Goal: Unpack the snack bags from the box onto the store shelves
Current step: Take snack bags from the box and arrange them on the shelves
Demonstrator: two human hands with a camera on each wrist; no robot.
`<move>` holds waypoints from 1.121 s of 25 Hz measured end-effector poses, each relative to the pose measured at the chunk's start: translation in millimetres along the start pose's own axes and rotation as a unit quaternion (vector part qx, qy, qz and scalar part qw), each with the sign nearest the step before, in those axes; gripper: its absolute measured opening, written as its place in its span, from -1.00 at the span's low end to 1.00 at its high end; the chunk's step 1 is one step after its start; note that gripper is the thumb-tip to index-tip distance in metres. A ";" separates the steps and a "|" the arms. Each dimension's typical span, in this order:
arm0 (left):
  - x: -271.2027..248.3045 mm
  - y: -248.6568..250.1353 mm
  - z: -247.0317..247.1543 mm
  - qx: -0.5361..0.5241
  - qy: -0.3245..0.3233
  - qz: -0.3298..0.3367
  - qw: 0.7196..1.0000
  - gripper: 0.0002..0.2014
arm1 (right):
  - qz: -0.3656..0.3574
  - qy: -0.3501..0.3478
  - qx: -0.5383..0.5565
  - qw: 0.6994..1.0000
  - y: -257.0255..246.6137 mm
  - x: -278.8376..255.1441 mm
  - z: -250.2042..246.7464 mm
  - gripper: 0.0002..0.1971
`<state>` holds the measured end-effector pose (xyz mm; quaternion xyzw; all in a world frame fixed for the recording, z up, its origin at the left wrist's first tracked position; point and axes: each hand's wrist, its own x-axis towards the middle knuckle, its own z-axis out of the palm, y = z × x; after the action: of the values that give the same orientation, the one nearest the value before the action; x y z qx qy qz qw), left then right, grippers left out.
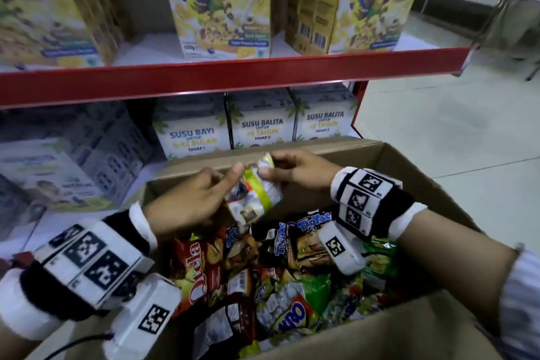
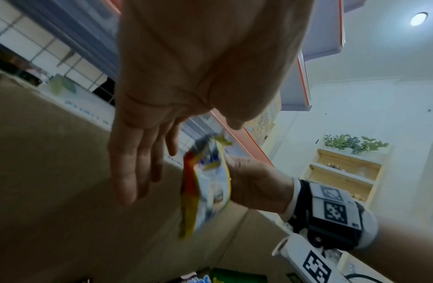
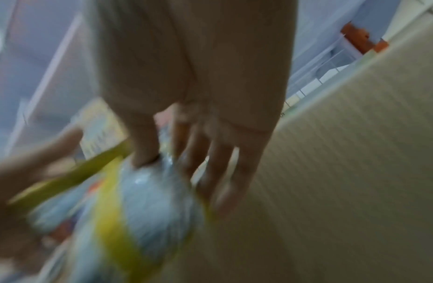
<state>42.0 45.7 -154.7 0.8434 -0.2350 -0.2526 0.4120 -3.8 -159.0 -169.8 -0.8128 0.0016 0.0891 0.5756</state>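
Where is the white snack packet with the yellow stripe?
Middle of the head view: the snack packet hangs over the cardboard box, its top pinched by the right hand, the left hand beside it.
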 end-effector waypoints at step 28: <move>6.6 -22.1 -21.6 -0.368 -0.004 -0.023 0.930 -0.67 | -0.098 0.152 0.133 0.974 0.7 -17.3 45.2 -0.59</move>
<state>64.6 66.2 -162.8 0.6369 -0.1077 -0.3341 0.6864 -27.4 -118.7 -182.5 -0.7290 0.0209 -0.0935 0.6778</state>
